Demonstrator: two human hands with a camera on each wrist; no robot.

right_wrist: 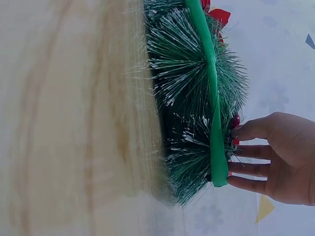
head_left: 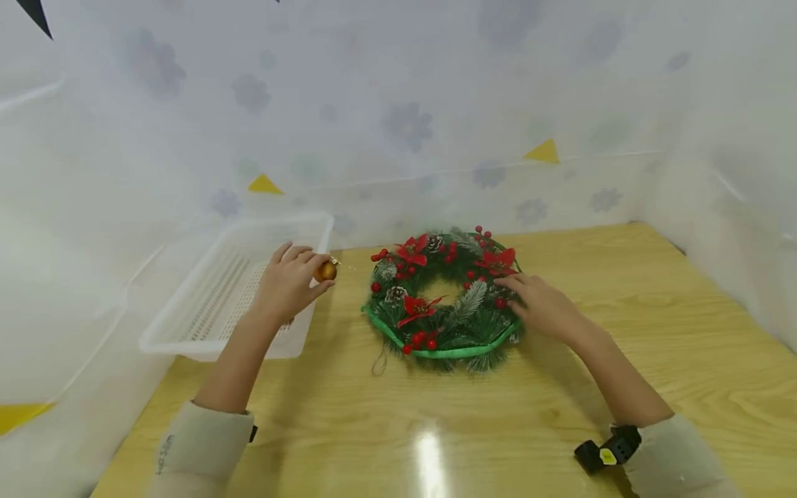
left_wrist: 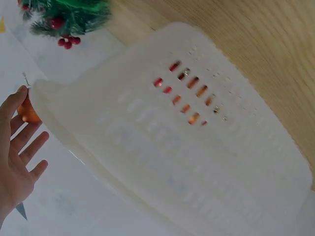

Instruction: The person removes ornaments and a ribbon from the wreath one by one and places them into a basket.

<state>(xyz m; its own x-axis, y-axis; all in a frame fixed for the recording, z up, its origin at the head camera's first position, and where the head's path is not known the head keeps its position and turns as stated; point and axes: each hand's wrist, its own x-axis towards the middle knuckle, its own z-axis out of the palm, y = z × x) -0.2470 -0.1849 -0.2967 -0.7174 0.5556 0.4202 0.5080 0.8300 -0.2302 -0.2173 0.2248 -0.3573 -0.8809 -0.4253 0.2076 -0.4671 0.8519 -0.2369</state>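
Pale yellow wood-grain table, white sheet walls printed with grey-purple flowers, flat yellow triangles, white glare

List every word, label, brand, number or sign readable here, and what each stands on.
None can be read reliably.
Left sleeve: dark lettering, too blurred to read.
Yellow sticker on the black device at the right wrist: any print too small to read.
No lettering shows on the Christmas wreath, orange-gold Christmas ball or white plastic basket.

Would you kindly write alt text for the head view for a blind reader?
A person's left hand pinches a golden bauble beside a red-flowered wreath, whose right side the right hand touches. At left, a white basket rests on a wooden table.
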